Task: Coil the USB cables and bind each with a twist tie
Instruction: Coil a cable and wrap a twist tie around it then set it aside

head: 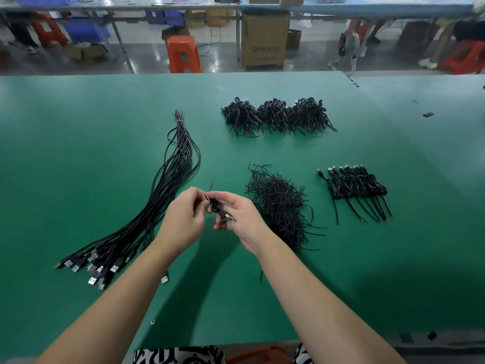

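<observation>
Progress: partway. Bound coils lined up at right (pixel 358 190), more heaped at back (pixel 278 115). Big bundle of straight cables (pixel 157 206) left to do. Coiled cable (pixel 216 206) pinched between left hand (pixel 183 219) and right hand (pixel 240 218) above table (pixel 78 127), beside tie pile (pixel 280 206); tie seemingly going on.

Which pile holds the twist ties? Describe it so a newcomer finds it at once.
On the green table, look just right of the right hand. The twist tie pile is a loose black heap of short straight strands. Unlike the row of coiled cables further right, it shows no plugs.
</observation>
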Demonstrator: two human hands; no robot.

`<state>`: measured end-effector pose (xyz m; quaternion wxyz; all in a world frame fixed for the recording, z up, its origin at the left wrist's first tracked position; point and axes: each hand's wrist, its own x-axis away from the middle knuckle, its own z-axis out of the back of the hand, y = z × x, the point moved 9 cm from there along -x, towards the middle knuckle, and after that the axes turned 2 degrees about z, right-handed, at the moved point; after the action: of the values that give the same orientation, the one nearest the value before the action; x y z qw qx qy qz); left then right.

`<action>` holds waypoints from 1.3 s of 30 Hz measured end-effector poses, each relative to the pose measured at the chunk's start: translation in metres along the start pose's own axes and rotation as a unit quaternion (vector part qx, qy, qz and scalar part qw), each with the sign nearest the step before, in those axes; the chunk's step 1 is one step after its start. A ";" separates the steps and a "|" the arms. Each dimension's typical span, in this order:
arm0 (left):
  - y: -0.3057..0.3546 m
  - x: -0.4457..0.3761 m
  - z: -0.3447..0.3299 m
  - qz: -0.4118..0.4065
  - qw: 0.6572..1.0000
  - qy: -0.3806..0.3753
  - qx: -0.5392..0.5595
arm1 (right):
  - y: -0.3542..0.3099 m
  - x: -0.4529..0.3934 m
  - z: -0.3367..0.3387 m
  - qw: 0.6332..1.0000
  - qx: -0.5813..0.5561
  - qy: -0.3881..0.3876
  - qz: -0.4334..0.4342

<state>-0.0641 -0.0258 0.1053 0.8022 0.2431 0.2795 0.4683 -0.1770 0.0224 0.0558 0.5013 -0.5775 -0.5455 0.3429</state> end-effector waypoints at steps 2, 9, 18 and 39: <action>-0.008 -0.001 0.001 0.035 0.999 0.005 0.037 | 0.000 -0.001 -0.001 1.000 0.007 -0.006 0.003; -0.016 -0.001 -0.005 0.095 0.983 -0.048 0.149 | 0.005 -0.002 0.001 0.998 0.040 0.041 0.027; -0.001 0.000 0.001 0.005 0.997 -0.044 0.058 | -0.007 -0.001 0.010 0.977 0.205 0.028 0.047; 0.006 0.003 0.006 0.004 0.999 0.012 0.048 | -0.011 -0.004 0.017 0.988 0.146 0.025 0.050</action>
<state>-0.0630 -0.0212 0.1127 0.7841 0.2775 0.3101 0.4604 -0.1966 0.0209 0.0614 0.5762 -0.5331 -0.4471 0.4288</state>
